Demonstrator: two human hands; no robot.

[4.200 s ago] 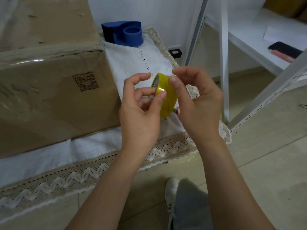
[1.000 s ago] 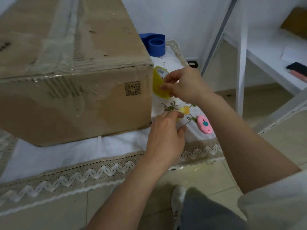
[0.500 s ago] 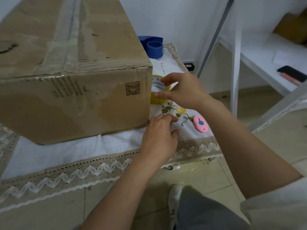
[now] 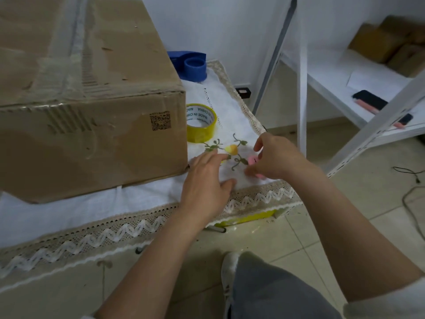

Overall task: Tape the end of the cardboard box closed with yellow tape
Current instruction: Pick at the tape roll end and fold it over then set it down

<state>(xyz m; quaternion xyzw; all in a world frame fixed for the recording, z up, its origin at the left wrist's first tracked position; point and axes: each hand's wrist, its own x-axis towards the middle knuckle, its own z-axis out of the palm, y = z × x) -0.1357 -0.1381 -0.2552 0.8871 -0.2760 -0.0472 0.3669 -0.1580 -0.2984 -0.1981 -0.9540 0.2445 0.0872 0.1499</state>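
Note:
The big cardboard box (image 4: 92, 139) stands on a white lace-edged cloth (image 4: 138, 199), its near end facing me with a QR code and old clear tape along the top seam. The yellow tape roll (image 4: 201, 132) lies flat on the cloth beside the box's right corner, and no hand touches it. My left hand (image 4: 204, 180) rests flat on the cloth just right of the box's lower corner, fingers straight. My right hand (image 4: 276, 157) curls over a small pink cutter (image 4: 252, 160), thumb and fingers pinching it; most of the cutter is hidden.
A blue tape dispenser (image 4: 192, 67) sits behind the box at the cloth's far end. A white metal shelf frame (image 4: 301, 88) stands to the right, with a dark phone (image 4: 370, 99) on its shelf. A cable (image 4: 411, 199) lies on the tiled floor.
My right hand set the yellow roll down beside the box, let it go and moved toward me onto the pink cutter. My left hand stayed on the cloth.

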